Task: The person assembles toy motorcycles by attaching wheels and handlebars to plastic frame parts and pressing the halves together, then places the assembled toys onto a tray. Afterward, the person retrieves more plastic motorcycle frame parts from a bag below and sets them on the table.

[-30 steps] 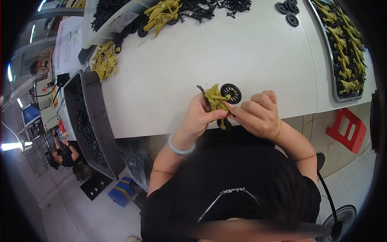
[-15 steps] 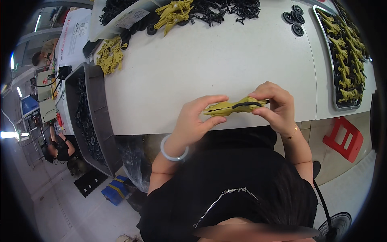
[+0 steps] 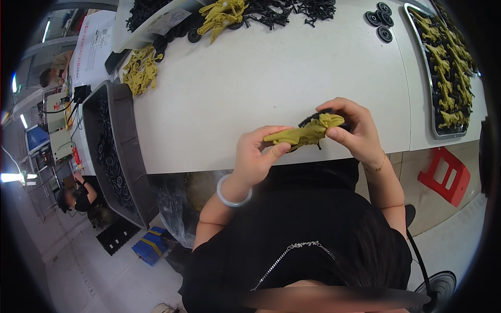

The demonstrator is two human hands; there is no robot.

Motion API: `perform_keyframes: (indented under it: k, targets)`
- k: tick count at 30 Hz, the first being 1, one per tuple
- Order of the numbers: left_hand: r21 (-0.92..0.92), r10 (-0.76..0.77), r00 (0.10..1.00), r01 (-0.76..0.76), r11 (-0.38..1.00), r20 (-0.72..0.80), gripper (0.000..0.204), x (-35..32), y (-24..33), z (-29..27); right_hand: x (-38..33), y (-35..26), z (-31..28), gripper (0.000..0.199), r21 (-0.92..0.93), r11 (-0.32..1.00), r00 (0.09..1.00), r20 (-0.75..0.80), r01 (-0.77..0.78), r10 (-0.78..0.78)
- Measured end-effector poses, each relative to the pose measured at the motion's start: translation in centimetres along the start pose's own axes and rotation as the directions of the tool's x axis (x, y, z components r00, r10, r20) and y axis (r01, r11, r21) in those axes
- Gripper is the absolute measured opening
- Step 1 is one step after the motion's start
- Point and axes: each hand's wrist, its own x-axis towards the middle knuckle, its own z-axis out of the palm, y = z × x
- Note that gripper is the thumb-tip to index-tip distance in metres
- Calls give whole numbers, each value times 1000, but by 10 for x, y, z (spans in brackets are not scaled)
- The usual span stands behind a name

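Note:
Between my two hands, over the front edge of the white table (image 3: pixel 209 104), is a yellow plastic toy motorcycle body (image 3: pixel 302 136) with black parts along its upper side. My left hand (image 3: pixel 254 156) pinches its narrow left end between thumb and fingers. At the other end, my right hand (image 3: pixel 357 130) grips the body by thumb and fingers, close to a black piece (image 3: pixel 315 117) on its far side. The right fingertips partly hide how that black piece sits on the body.
A grey bin (image 3: pixel 134 130) of black rings stands left. Yellow parts (image 3: pixel 140 72), black parts (image 3: pixel 269 14) and a white box (image 3: pixel 162 26) lie along the back. Black wheels (image 3: pixel 384 34) sit back right, near a metal tray (image 3: pixel 436 117) of yellow toys. A red stool (image 3: pixel 446 177) stands right.
The toy body has been rolled over in my hands, so its yellow side now shows and the black part has shifted to the far side. Both hands keep hold of it.

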Motion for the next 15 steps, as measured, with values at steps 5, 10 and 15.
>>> perform_keyframes:
  k: [5,10,15]
  targets:
    - [-263,-280,940,325,908,194,29,11,-2,-9,7,-4,-8,27,-67,975,975,57,-212,215]
    - [191,-5,981,-33,981,194,30,17,-5,-4,11,-16,6,36,-408,913,986,157,9,60]
    - [-335,-9,998,29,942,63,33,13,-8,9,0,1,11,71,216,971,992,49,107,-120]
